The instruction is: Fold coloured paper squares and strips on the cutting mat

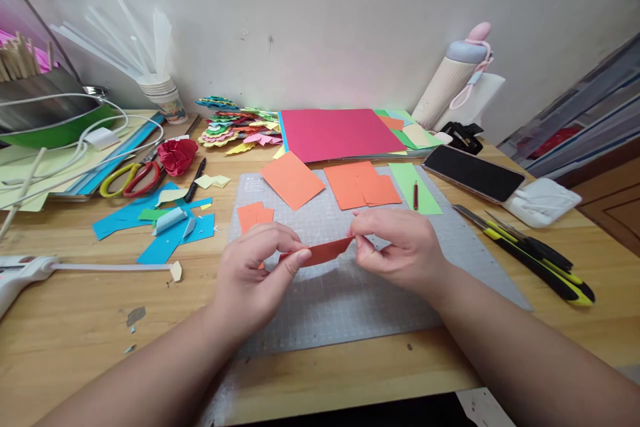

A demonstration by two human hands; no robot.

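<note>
An orange strip (327, 252) is held above the cutting mat (390, 310), spanning the gap between two hands. The left hand (260, 263), at its nine o'clock, pinches one end between thumb and fingers; the right hand (400, 245), at three, pinches the opposite end in a narrow fingertip grip. The strip is tilted, its right end higher.

Clock positions are taken from the strip. Small orange pieces (250, 217) lie at ten, an orange square (293, 180) at eleven, and overlapping orange sheets (347, 180) just past twelve. At two, a pencil (415, 195) rests on a green sheet (428, 199). Beyond the mat, a red sheet (343, 137) lies at twelve, a phone (475, 173) at two, a cutter (533, 261) at three, blue scraps (157, 252) at nine and scissors (141, 180) at ten.
</note>
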